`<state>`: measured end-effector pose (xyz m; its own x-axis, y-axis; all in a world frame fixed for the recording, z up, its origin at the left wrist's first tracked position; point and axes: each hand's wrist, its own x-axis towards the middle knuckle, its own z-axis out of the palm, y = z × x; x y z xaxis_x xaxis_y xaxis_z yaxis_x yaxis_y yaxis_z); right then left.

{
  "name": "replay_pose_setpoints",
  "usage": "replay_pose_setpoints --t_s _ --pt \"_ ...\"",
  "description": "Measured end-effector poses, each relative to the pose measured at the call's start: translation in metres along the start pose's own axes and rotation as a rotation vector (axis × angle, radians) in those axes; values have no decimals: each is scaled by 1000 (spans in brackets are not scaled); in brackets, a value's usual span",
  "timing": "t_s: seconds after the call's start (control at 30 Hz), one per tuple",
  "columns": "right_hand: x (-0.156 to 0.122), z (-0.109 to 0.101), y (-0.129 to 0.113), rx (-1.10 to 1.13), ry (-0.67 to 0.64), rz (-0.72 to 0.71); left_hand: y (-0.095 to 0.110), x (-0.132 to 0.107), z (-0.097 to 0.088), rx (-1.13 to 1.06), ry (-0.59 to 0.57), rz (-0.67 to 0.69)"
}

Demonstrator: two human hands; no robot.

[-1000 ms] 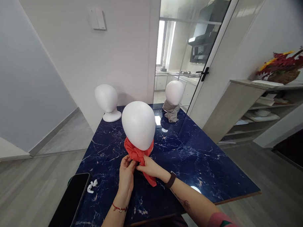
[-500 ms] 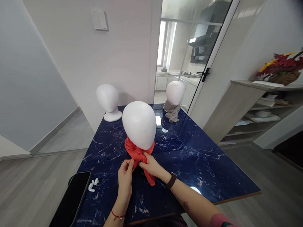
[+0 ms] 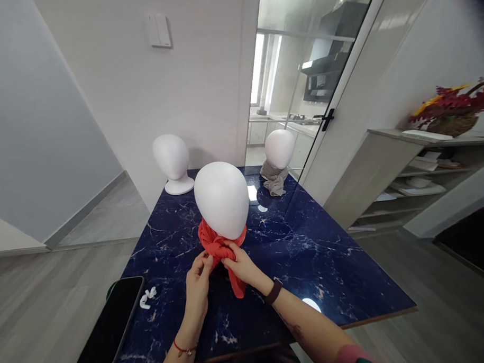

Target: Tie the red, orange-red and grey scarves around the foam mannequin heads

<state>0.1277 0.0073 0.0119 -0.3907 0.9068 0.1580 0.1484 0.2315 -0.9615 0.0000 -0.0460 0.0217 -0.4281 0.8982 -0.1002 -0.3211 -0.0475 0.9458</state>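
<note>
A red scarf [image 3: 207, 236] is wrapped around the neck of a white foam mannequin head [image 3: 221, 198] near the middle of the table. At the front the scarf is bunched into a knot, and one tail hangs down to the right of it. My left hand [image 3: 198, 275] pinches the scarf at the lower left of the knot between thumb and fingertips. On the other side, my right hand [image 3: 241, 263] grips the knot, fingers over the top and thumb below. The mannequin's neck is hidden by the cloth.
The dark blue marbled table [image 3: 308, 253] holds a phone [image 3: 110, 324] and white earbuds [image 3: 147, 297] at front left. Farther back stand a bare foam head [image 3: 172, 157] at left and another head [image 3: 279, 148] with a grey scarf [image 3: 274, 179] at right, near a glass door.
My left hand has shifted slightly left and down with the cloth. My right fingers reach higher over the knot, and the hanging tail has swung slightly left.
</note>
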Motion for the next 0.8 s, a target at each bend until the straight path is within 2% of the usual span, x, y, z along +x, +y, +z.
replay_pose_setpoints --t_s 0.1,0.2,0.3,0.37,0.57,0.8 --pt "0 -2 -3 -66 32 -60 3 0 1 -118 -79 -49" --pt "0 -2 -1 -95 25 -66 4 1 1 -197 -67 -142" --pt "2 0 1 -108 19 -62 4 -2 2 -157 -66 -254" --pt "2 0 1 -102 30 -65 3 -6 3 -94 -84 -281" --pt "-2 -6 -3 -179 162 -43 -3 -8 0 3 -60 -163" --pt "-5 -9 -1 -187 362 -72 -1 -7 3 -207 -44 -164"
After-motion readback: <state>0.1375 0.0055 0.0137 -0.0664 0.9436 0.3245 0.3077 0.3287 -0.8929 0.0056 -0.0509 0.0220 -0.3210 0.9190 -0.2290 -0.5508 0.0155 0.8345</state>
